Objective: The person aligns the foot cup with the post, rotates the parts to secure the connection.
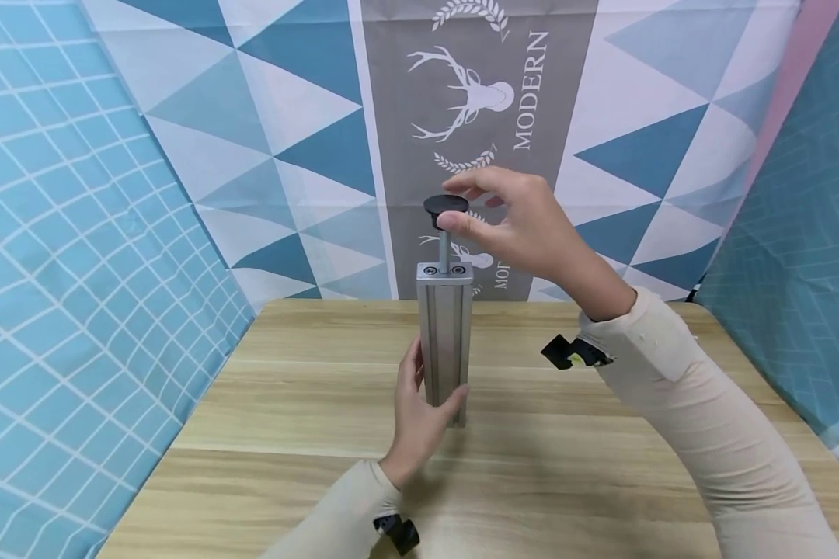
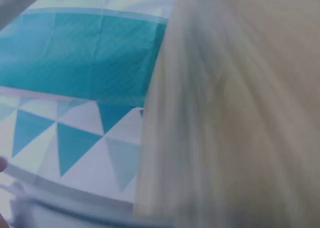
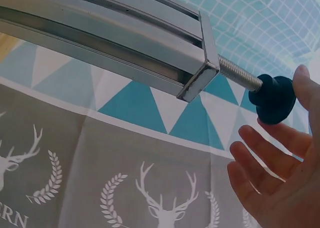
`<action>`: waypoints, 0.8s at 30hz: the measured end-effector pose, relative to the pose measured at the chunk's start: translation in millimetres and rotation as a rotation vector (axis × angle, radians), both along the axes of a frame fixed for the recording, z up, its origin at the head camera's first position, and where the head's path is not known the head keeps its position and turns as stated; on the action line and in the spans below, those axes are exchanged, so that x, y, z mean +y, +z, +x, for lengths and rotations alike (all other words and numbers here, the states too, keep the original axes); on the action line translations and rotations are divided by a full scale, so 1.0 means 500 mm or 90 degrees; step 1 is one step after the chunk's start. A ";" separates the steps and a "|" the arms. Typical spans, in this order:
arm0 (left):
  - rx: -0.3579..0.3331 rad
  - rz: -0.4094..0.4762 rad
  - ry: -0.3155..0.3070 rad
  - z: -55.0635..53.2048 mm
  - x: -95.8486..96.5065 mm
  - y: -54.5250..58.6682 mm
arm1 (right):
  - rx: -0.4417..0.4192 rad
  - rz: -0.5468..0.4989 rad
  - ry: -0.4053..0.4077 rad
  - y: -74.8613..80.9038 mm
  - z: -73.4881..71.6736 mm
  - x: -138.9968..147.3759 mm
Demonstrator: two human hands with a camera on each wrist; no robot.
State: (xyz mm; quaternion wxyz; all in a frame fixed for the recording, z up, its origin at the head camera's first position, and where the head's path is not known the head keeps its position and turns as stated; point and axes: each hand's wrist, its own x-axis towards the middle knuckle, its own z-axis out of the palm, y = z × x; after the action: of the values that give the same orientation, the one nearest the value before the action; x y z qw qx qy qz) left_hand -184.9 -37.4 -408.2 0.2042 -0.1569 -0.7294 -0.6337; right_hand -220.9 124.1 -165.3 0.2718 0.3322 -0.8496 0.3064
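Observation:
My left hand (image 1: 419, 423) grips the lower part of a silver aluminium profile (image 1: 447, 334), thumb on one side and fingers on the other. The profile stands upright over the table; I cannot tell whether its lower end touches the wood. From its capped top, a threaded rod (image 3: 240, 72) sticks out, ending in a black levelling foot (image 1: 445, 205). At that foot my right hand (image 1: 513, 217) pinches the disc's edge between thumb and curved fingers. In the right wrist view, the other fingers (image 3: 250, 168) curl loosely away from the black disc.
A wooden table (image 1: 308, 388) lies beneath. Behind it hangs a patterned cloth (image 1: 308, 116) with triangles and deer heads. Blue gridded cloth (image 1: 77, 272) borders the left side, and another blue cloth (image 1: 797, 233) the right. The left wrist view is mostly blurred.

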 end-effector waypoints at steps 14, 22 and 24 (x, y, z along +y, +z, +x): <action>0.100 0.075 0.216 -0.024 0.086 -0.036 | -0.106 -0.070 0.066 -0.023 -0.028 0.049; 0.098 0.047 0.199 -0.021 0.074 -0.042 | -0.156 -0.060 0.066 -0.035 -0.037 0.069; 0.090 0.027 0.181 -0.017 0.065 -0.040 | -0.158 -0.058 0.068 -0.037 -0.038 0.074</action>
State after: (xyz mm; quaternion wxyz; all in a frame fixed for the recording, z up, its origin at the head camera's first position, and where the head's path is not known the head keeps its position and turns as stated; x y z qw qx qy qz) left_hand -193.4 -4.7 -428.2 0.3458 -0.0920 -0.7144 -0.6013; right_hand -239.8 161.3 -183.9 0.1627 0.3238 -0.8432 0.3972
